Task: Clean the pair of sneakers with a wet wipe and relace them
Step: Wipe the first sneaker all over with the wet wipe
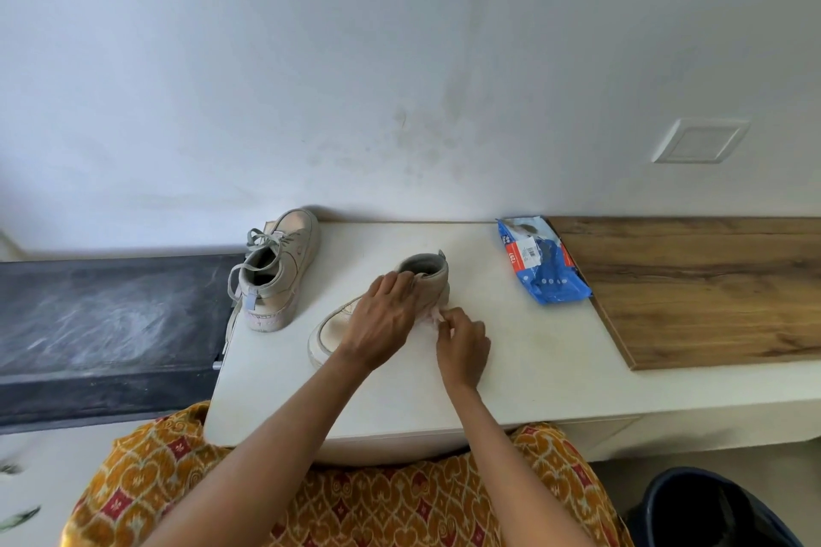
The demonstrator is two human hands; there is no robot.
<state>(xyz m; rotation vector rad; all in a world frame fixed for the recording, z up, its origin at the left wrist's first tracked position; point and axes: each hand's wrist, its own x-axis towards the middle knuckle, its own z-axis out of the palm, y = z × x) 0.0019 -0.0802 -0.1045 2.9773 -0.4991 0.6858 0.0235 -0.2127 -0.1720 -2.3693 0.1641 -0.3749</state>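
Sneaker (426,280) mid-desk looks light but floppy up top, so her left hand (382,320) has its grip clamped over the tongue and collar, while the right hand (462,338) pinches a limp wet wipe (430,315) against the side. Soft stuff, needs bracing.

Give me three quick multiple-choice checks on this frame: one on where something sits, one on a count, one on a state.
1. Where is the blue wipes pack?
A. On the white table, right of both sneakers
B. On the dark bench
C. Inside a sneaker

2. How many sneakers are on the table?
A. One
B. Two
C. Three

3. What is the right hand doing?
A. Resting flat and idle
B. Pinching a wipe against the near sneaker
C. Lifting the pack

Key: 1 A, it lies by the wooden board. 2 B, the far sneaker and the near sneaker. 3 B, the wipe shows at its fingertips while the left hand steadies the near sneaker.
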